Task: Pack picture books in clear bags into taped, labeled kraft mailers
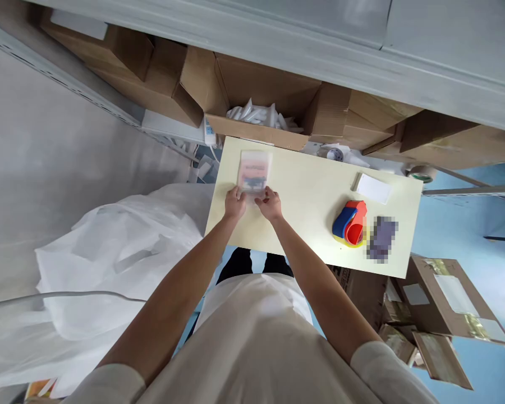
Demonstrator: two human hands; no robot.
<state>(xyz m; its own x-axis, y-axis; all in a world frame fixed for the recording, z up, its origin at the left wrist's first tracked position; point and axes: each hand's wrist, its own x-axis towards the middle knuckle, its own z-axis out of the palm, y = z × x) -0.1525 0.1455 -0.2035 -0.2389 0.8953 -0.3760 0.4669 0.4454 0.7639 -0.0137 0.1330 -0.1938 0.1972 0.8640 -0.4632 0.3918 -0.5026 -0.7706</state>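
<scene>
A flat translucent plastic bag [255, 167] lies near the left end of the cream table [307, 185]. Through its film show a pinkish card with print and a dark item too blurred to name. My left hand [235, 204] has its fingers closed on the bag's near left corner. At the near right corner, my right hand [270, 204] pinches the bag's edge between thumb and fingers. Well to the right of my hands stands a red and blue tape dispenser [353, 221]. Behind it sits a white stack of cards or small boxes [373, 188].
An open carton [256, 130] of white pieces [263, 115] stands behind the table, under a grey shelf [278, 28]. A pixelated dark object [382, 239] lies at the table's right. White plastic sheeting [109, 241] bulges at left; cartons [429, 297] are stacked lower right.
</scene>
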